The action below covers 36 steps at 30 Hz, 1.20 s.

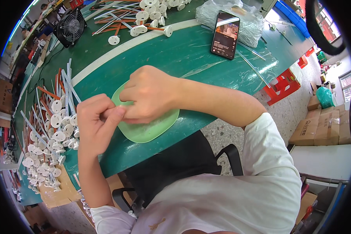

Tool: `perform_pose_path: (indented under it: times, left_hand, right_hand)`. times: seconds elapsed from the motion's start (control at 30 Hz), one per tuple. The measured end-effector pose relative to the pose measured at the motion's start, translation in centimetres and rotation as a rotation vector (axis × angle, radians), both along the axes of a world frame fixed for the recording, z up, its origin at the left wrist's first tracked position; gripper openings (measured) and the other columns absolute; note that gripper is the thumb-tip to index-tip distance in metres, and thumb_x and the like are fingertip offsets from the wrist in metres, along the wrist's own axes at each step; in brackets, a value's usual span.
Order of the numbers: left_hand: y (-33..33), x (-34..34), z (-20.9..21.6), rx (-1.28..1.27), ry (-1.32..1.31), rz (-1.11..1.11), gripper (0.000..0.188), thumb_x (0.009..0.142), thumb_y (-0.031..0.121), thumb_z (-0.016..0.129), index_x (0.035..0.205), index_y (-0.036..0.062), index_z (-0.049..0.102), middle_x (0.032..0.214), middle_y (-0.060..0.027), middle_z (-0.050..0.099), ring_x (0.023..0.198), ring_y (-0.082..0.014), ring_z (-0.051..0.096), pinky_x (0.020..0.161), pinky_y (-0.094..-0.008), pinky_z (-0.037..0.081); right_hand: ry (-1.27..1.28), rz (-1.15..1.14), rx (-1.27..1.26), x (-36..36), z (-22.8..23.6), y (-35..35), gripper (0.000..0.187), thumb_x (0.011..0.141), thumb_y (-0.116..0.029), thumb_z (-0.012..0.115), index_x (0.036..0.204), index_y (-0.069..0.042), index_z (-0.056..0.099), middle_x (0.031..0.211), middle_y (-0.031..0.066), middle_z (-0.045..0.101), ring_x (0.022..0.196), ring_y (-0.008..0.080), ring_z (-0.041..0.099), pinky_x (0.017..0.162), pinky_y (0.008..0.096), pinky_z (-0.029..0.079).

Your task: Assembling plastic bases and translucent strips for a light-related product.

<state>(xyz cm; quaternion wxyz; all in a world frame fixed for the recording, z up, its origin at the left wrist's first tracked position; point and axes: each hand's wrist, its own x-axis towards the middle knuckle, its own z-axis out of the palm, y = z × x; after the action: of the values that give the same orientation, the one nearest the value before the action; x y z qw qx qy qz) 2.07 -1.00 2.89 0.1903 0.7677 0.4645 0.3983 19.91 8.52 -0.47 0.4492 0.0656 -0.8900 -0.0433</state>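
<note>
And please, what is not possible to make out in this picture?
All in the head view:
Whether the left hand and right hand pinch something: their overlap hides it.
The middle of the dish: partly covered by the right hand.
Writing on the phone: too small.
What the plastic bag holds: wrinkles and glare blur it.
Part of the chair: behind the shirt.

Speckled floor (232, 135); black chair (175, 153); red stool (278, 97); window (348, 82) far right.
</note>
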Motion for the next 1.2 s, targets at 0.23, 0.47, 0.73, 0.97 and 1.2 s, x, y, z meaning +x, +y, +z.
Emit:
perform_pose_path:
  times: [0.23, 0.47, 0.73, 0.97, 1.2]
  left_hand:
    - [-0.2, -0.3, -1.2, -0.266, -0.504, -0.04, 0.043, 0.079, 0.008, 0.08, 0.056, 0.0048, 0.044, 0.057, 0.0049, 0.038, 0.054, -0.0046, 0.029, 0.048, -0.0243, 0.02]
    - [-0.3, 0.3, -1.0, -0.112, -0.428, -0.023, 0.042, 0.078, 0.009, 0.08, 0.057, 0.0031, 0.045, 0.056, 0.003, 0.038, 0.054, -0.0071, 0.032, 0.049, -0.0252, 0.022]
    - [0.3, 1.5, -0.7, 0.246, 0.021, 0.053, 0.023, 0.09, 0.01, 0.064, 0.073, -0.0029, 0.057, 0.062, -0.0101, 0.048, 0.053, -0.0212, 0.044, 0.051, -0.0342, 0.032]
    - [-0.6, 1.0, 0.8, -0.073, 0.177, -0.043, 0.026, 0.095, 0.016, 0.054, 0.079, -0.0045, 0.056, 0.066, -0.0149, 0.048, 0.062, -0.0314, 0.049, 0.057, -0.04, 0.037]
    - [-1.2, 1.1, 1.1, -0.164, 0.074, -0.09, 0.033, 0.094, 0.019, 0.059, 0.07, -0.002, 0.049, 0.06, -0.0119, 0.042, 0.057, -0.025, 0.044, 0.053, -0.0363, 0.033]
  right_hand:
    - [-0.034, -0.101, 0.028, -0.1, -0.2, 0.0, 0.029, 0.065, -0.022, 0.074, 0.063, -0.017, 0.045, 0.056, -0.0014, 0.042, 0.045, 0.0173, 0.049, 0.038, 0.033, 0.038]
    - [-0.047, -0.1, 0.078, 0.3, 0.8, 0.2, 0.021, 0.072, -0.024, 0.071, 0.068, -0.02, 0.05, 0.053, -0.0011, 0.04, 0.045, 0.0182, 0.048, 0.037, 0.0329, 0.038]
    - [-0.121, -0.14, 0.072, 0.5, 0.9, 0.5, 0.024, 0.067, -0.024, 0.066, 0.053, -0.014, 0.049, 0.052, 0.0014, 0.047, 0.047, 0.0219, 0.054, 0.039, 0.0364, 0.04]
    - [-0.292, -0.203, 0.117, 0.7, 1.0, -0.3, 0.025, 0.06, -0.024, 0.066, 0.046, -0.013, 0.049, 0.051, 0.0024, 0.05, 0.048, 0.0227, 0.059, 0.04, 0.0352, 0.038]
    - [-0.25, -0.211, 0.08, 0.2, 0.9, -0.5, 0.029, 0.057, -0.028, 0.064, 0.047, -0.012, 0.043, 0.051, 0.0022, 0.044, 0.045, 0.0202, 0.051, 0.043, 0.0348, 0.041]
